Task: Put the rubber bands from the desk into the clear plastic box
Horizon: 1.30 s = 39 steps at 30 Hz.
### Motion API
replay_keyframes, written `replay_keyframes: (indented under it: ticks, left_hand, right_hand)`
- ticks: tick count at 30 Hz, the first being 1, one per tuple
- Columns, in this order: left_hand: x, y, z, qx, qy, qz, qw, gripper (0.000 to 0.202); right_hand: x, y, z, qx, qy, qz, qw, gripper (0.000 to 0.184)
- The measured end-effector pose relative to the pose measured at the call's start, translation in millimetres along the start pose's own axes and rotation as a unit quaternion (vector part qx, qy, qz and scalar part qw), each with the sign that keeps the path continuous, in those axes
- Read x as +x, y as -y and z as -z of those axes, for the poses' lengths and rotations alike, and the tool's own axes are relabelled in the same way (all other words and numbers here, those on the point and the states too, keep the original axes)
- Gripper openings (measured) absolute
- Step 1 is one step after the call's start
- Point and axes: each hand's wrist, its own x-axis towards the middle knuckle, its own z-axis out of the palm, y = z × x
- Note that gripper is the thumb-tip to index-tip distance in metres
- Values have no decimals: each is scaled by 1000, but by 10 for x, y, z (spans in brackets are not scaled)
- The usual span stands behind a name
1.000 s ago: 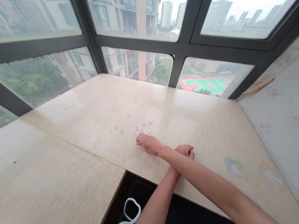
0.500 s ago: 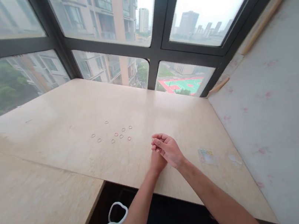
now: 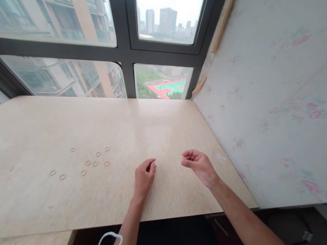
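Two bare forearms enter from the lower edge, uncovered from elbow to wrist, with no sleeve, watch, bracelet or ring visible on either. The left hand (image 3: 143,178) and the right hand (image 3: 198,165) are ungloved, with slim fingers and short, unpainted nails. Both arms are slender and smooth, free of marks, tape or bandages.
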Motion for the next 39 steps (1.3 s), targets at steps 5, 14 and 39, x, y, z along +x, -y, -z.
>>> replay_keyframes:
  ticks: [5,14,39]
  left_hand:
    - [0,-1,4,-4,0,15,1000,26]
    - [1,-42,13,0,3,25,1000,27]
    - [-2,-90,15,4,-3,34,999,25]
  right_hand:
    - [-72,26,272,-60,-24,8,998,25]
    - [-111,29,594,-205,-56,64,975,26]
    - [-90,36,869,-376,-79,154,910,29]
